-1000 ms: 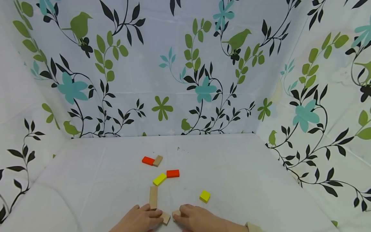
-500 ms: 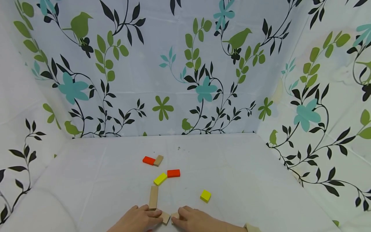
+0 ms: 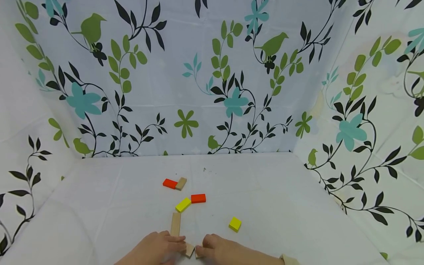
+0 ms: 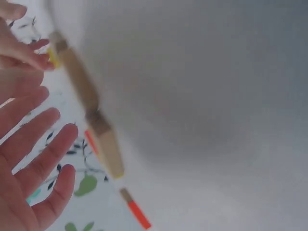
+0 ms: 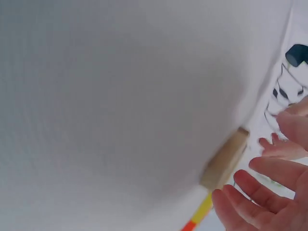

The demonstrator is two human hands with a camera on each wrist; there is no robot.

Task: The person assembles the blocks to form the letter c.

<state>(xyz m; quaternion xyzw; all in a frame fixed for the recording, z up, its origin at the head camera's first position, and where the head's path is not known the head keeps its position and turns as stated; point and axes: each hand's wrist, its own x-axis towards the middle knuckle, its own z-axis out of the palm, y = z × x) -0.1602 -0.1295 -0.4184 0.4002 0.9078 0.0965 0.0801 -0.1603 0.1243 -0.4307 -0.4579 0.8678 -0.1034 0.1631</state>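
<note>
Left hand [image 3: 155,248]: fingers spread, no grip. Right hand [image 3: 222,251]: fingers apart, slightly bent, thumb clear of them. Left wooden block [image 3: 189,250] sits right at the left fingertips, partly covered; right wooden block [image 3: 198,253] at the right fingertips, same. Can't tell finger contact on either. The two blocks are just beside each other.

Next out: long wooden block [image 3: 176,223] runs away from the left hand, near end behind the fingers. Angled yellow block [image 3: 183,204] meets its far end, then near red block [image 3: 198,198]. Yellow cube-like block [image 3: 235,224] sits alone, beyond the right hand. Farther: far red block [image 3: 169,183] touching small wooden block [image 3: 181,183]. All on white cloth [image 3: 109,206].
</note>
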